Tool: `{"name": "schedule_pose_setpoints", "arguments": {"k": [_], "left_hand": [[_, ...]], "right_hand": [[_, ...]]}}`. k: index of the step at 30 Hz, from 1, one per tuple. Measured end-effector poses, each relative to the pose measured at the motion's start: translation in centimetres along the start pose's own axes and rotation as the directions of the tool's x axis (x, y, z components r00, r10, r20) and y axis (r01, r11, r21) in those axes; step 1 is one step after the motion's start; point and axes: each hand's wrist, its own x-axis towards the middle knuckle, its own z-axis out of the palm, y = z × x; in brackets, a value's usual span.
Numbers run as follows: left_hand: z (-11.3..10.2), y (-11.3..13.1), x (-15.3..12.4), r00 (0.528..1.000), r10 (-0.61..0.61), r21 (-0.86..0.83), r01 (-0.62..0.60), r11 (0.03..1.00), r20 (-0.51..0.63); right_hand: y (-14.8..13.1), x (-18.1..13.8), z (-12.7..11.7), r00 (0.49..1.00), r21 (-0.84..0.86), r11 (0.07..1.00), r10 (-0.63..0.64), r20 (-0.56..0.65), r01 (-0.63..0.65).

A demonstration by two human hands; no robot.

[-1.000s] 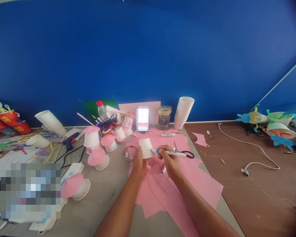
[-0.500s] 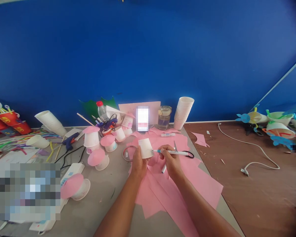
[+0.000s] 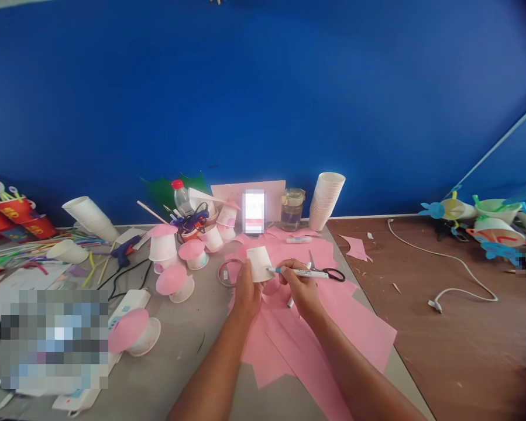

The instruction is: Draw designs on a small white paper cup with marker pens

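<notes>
My left hand (image 3: 247,292) is wrapped round a white paper cup (image 3: 258,263), held upside down above the pink paper (image 3: 284,351). A marker pen (image 3: 310,273) is pinched in my right hand (image 3: 301,286), its teal-ringed tip at the cup's right side; whether it touches is too small to tell. Behind that hand lie scissors (image 3: 335,274) with black handles, partly covered. A second pen (image 3: 291,302) shows just below my right fingers. Left of the cup lies a roll of tape (image 3: 226,275).
Several cups with pink paper tops (image 3: 171,279) stand on the left, near a white power strip (image 3: 129,304). A stack of paper cups (image 3: 326,202), a lidded jar (image 3: 292,209) and a lit phone (image 3: 253,211) stand at the back. A white cable (image 3: 456,263) crosses the brown surface.
The marker in my right hand has shifted slightly, its rear end now lower and its tip a little further left. My left hand and the cup stay nearly in place.
</notes>
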Motion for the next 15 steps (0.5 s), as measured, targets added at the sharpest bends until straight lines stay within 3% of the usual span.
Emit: {"name": "schedule_pose_setpoints", "arguments": {"k": [8,15], "left_hand": [[0.14,0.42,-0.17,0.999,0.020,0.014,-0.019,1.000,-0.037],[0.16,0.08,-0.11,1.000,-0.001,0.017,0.001,1.000,-0.003]], "right_hand": [[0.52,0.57,-0.85,1.000,0.015,1.000,0.019,-0.012,-0.018],[-0.14,-0.07,-0.17,0.997,0.068,0.998,-0.017,0.072,0.012]]}}
